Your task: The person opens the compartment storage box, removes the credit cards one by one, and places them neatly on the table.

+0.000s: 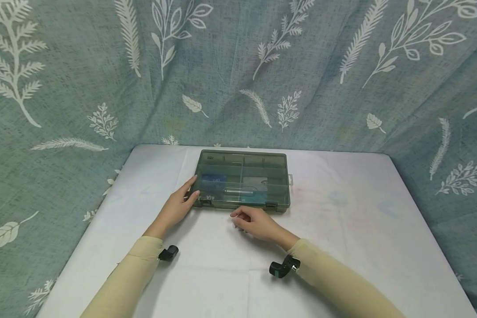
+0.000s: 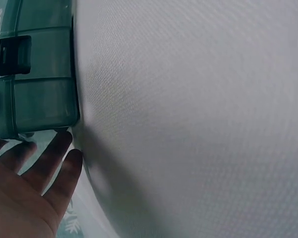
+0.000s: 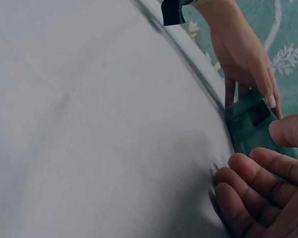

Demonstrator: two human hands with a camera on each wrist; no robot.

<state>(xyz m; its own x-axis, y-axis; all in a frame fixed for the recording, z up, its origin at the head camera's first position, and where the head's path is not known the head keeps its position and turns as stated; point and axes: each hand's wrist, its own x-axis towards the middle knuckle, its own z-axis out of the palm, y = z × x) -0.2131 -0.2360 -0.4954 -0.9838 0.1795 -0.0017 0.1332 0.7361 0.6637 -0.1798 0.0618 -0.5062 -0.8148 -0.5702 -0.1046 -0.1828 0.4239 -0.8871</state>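
Observation:
A flat, green see-through plastic storage box (image 1: pixel 242 173) lies on the white cloth, its lid down and two dark clasps along its near side. Through the lid show blue and pale flat pieces and a slim clear item. My left hand (image 1: pixel 177 206) holds the box's left end, thumb at the lid's near corner and fingers along the side. Below the box's end in the left wrist view, several spread fingers (image 2: pixel 52 161) reach toward its edge. Just before the near side is my right hand (image 1: pixel 257 223), loosely curled, its palm side empty in the right wrist view.
The box stands on a table covered with a white cloth (image 1: pixel 342 212). A green curtain (image 1: pixel 222 75) with white leaf prints hangs behind and on both sides. Each wrist wears a black camera, one at the left sleeve (image 1: pixel 139 265), one at the right sleeve (image 1: pixel 326 269).

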